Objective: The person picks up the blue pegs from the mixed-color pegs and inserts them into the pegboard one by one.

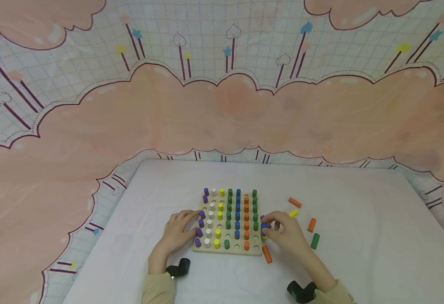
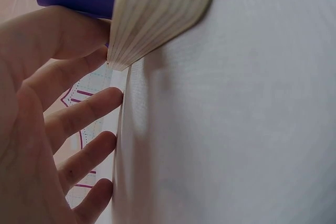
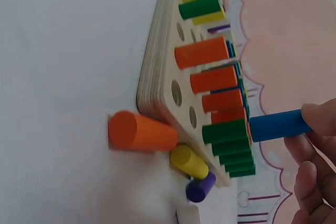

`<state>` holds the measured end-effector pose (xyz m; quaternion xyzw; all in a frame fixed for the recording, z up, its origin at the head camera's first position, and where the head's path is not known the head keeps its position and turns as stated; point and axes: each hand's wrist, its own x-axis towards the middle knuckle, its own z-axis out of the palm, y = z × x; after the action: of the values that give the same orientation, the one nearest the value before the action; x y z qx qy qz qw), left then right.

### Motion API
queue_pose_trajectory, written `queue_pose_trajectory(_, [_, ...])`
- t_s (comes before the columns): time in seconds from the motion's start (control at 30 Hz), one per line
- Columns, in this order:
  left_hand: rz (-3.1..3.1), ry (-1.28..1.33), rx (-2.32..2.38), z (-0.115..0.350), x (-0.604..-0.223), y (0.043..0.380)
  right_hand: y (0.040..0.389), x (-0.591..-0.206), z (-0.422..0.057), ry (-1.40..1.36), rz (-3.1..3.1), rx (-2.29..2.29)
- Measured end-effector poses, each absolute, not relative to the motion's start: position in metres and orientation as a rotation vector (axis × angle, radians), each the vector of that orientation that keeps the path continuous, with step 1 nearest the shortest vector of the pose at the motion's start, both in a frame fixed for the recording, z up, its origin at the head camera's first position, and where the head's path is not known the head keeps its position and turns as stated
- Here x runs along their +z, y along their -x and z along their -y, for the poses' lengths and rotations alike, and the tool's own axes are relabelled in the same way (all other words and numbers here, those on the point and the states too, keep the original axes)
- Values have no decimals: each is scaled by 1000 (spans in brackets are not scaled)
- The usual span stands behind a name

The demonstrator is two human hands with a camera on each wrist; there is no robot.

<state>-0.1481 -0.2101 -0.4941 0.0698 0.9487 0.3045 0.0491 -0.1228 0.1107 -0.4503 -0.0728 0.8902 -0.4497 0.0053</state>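
Note:
A wooden pegboard point(image 1: 227, 251) lies on the white table, with colored pegs standing in columns of purple, white, yellow, green, blue, orange and green. Some holes, such as one near the corner in the right wrist view, have no peg. My left hand point(image 1: 175, 232) touches the board's left edge with thumb and index finger, beside the purple pegs point(image 1: 199, 232); its other fingers stretch out fairly straight. Between thumb and fingertips, my right hand point(image 1: 288, 230) pinches a blue peg point(image 3: 279, 125) above the table at the board's right side, close to the green pegs point(image 3: 226, 131).
Loose orange pegs point(image 1: 267, 254), a green peg point(image 1: 315, 241) and a yellow peg point(image 1: 293, 213) lie to the board's right. Against its right side rest another yellow peg point(image 3: 189, 161), a purple peg point(image 3: 201, 187) and a partly visible white peg point(image 3: 188, 214).

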Motion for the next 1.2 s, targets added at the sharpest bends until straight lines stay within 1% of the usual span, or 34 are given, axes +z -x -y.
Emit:
queue_pose_trajectory(0.2, [-2892, -209, 920, 211, -494, 148, 118, -448, -99, 294, -2733, -1486])
queue_pose_trajectory(0.5, [-2883, -203, 928, 211, -495, 148, 112, -445, -82, 364, -2693, -1486])
queue_pose_trajectory(0.83, [-2890, -217, 924, 211, -497, 149, 110, -457, -71, 482, -2627, -1568])
queue_pose_trajectory(1.03, [-2900, -224, 924, 211, -496, 149, 110, -463, -65, 509, -2634, -1541])
queue_pose_trajectory(1.2, [-2909, -232, 919, 211, -497, 149, 110, -468, -62, 588, -2731, -1391])
